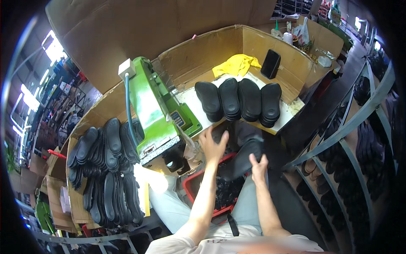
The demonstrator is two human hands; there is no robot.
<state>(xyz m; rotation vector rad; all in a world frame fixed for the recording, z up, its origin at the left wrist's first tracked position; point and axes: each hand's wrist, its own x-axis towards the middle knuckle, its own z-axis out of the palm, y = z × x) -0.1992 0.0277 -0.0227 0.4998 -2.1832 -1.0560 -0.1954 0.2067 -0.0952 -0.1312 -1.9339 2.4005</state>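
My right hand (259, 166) grips a black shoe sole (242, 160), which is somewhat blurred and tilted over my lap. To its left, my left hand (214, 146) is raised with its fingers apart and nothing in it. It is close to the green machine (146, 99), just right of the machine's front end. Beyond both hands, several stacks of black soles (229, 99) stand side by side on a white tabletop (189, 100). Below the held sole, a red bin (190, 183) with black scraps in it sits between my knees.
Many black soles (111, 186) are piled in a cardboard bay left of the machine. A lit lamp (155, 181) glows beside them. A yellow cloth (237, 64) and a phone (270, 64) lie behind the stacks. On the right stands a metal rack (338, 131) filled with soles.
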